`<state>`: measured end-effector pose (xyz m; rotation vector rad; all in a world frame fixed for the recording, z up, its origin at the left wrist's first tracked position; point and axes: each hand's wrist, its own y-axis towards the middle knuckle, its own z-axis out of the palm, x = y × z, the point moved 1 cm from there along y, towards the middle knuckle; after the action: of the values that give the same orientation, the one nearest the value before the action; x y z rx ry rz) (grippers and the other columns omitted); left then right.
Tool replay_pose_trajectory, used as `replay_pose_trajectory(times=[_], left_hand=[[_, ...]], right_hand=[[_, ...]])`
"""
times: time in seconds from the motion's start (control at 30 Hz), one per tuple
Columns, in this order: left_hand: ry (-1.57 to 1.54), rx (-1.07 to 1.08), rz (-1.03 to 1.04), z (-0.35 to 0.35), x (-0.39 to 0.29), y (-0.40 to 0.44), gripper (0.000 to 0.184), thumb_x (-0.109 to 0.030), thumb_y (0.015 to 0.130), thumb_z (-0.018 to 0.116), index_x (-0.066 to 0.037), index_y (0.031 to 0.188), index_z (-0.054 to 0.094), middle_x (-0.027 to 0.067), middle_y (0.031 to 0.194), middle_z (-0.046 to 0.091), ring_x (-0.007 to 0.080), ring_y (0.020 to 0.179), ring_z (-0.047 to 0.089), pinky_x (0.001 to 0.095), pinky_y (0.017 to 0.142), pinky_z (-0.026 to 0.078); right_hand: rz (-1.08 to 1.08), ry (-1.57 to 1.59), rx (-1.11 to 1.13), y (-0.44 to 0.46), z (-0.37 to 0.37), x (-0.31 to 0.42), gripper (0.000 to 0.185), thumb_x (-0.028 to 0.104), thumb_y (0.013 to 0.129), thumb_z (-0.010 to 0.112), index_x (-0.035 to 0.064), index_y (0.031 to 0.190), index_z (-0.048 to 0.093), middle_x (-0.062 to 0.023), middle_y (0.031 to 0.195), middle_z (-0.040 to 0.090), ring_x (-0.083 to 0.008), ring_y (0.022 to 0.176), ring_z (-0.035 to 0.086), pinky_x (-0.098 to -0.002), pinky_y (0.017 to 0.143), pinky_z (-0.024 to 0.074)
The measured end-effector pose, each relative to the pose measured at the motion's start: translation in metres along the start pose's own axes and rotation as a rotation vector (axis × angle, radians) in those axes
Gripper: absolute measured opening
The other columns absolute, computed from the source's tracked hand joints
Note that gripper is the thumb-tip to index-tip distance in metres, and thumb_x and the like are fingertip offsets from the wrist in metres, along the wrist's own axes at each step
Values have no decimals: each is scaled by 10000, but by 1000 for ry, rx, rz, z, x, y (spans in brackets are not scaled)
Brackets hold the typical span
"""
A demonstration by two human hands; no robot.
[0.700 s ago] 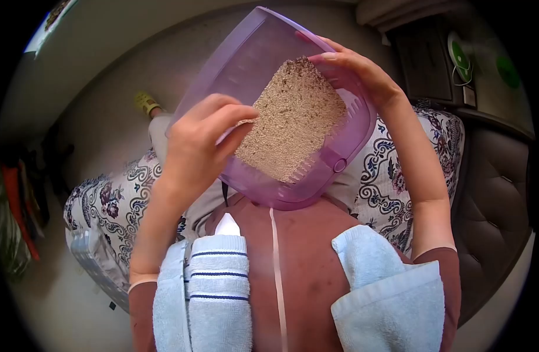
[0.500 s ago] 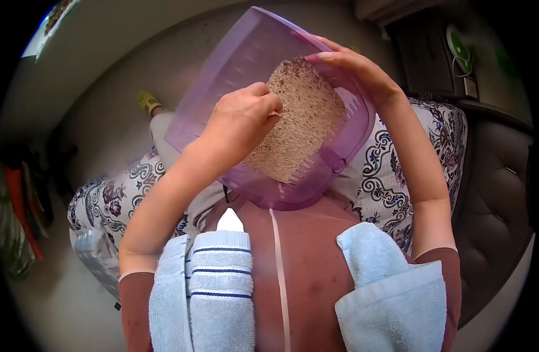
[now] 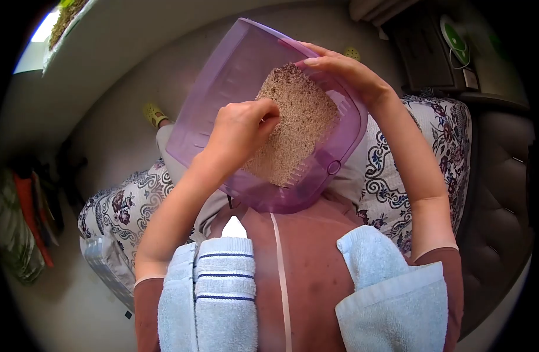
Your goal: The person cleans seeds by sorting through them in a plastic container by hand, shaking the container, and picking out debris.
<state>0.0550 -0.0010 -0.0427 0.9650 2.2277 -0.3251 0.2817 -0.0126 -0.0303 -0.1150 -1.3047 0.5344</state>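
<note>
A translucent purple container (image 3: pixel 216 82) lies tilted over my lap, with a heap of beige grains (image 3: pixel 304 111) inside, darker at its upper corner. My right hand (image 3: pixel 345 70) grips the container's upper right rim, thumb inside and fingers behind the wall. Over the left part of the grains is my left hand (image 3: pixel 243 126), its fingers curled and pinched together; whatever is between the fingertips is too small to make out. A round catch (image 3: pixel 333 168) shows on the container's lower right side.
Patterned bedding (image 3: pixel 120 205) extends on both sides of my legs. A dark padded headboard (image 3: pixel 492 211) stands at the right, below a dark cabinet (image 3: pixel 424 58) with a green and white device (image 3: pixel 453 33). Light blue towels (image 3: pixel 225 293) lie over my chest. A yellow shoe (image 3: pixel 154 114) is at the left.
My left hand has moved right from the container's left side to over the grains, and its fingers have closed further. The container sits slightly lower and further left in view.
</note>
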Motion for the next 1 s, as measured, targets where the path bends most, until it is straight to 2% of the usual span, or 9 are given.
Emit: replay_pose_trajectory(times=[0.07,0.3,0.63,0.73,0.83,0.9,0.93,0.97,1.0], left_hand=[[-60,-8,-67,-1,-1,-2,104,-76,805,708,-52,898,669,100,781,694,194,690,690,282,637,538],[-441,89,-310,-10,-2,-2,136,-55,820,720,-16,937,662,67,818,707,88,763,673,225,691,543],[-379,172,-211,-6,1,4,129,-29,875,655,17,995,667,10,803,658,77,708,609,212,649,517],[-664,50,-237,-24,4,9,129,-20,883,644,13,1006,665,22,834,666,78,712,614,208,645,517],[-624,-315,-157,-62,43,20,135,-36,893,648,6,1017,677,40,856,673,90,733,623,214,646,520],[-421,-499,-144,-85,86,29,170,-97,906,656,0,1043,682,13,844,671,82,752,614,206,667,504],[-64,-570,-132,-96,114,34,173,-108,896,664,-48,1054,696,35,883,676,112,761,628,224,698,513],[481,-598,8,-103,112,36,161,-103,882,670,-69,1036,704,47,913,675,133,770,637,234,707,517],[664,-570,90,-103,106,40,153,-95,869,676,-81,1018,708,54,936,672,150,778,643,244,714,521]], right_hand=[[8,12,4,1,-1,-3,632,287,897,582,116,1462,359,-43,1190,567,-101,1033,559,-261,877,448],[0,48,41,2,-6,-7,626,287,897,582,112,1458,365,-48,1192,564,-114,1043,562,-269,884,454],[11,46,16,3,-8,-9,628,282,901,581,93,1457,361,-61,1207,577,-122,1043,578,-263,887,461],[15,83,36,4,-12,-12,631,275,903,578,88,1462,352,-67,1210,583,-125,1056,577,-268,895,462],[31,110,38,3,-13,-14,609,260,895,572,88,1447,381,-95,1248,573,-145,1092,571,-268,942,447],[34,111,38,4,-15,-17,600,258,890,572,87,1438,398,-111,1268,566,-156,1108,569,-270,964,441],[32,109,40,7,-18,-21,603,262,888,574,85,1437,399,-114,1269,565,-158,1111,568,-273,963,444],[30,107,41,9,-19,-24,605,266,887,576,84,1436,400,-117,1269,564,-161,1113,568,-276,962,446],[21,112,47,9,-19,-25,610,271,887,576,80,1437,395,-118,1268,563,-161,1115,567,-278,960,448]])
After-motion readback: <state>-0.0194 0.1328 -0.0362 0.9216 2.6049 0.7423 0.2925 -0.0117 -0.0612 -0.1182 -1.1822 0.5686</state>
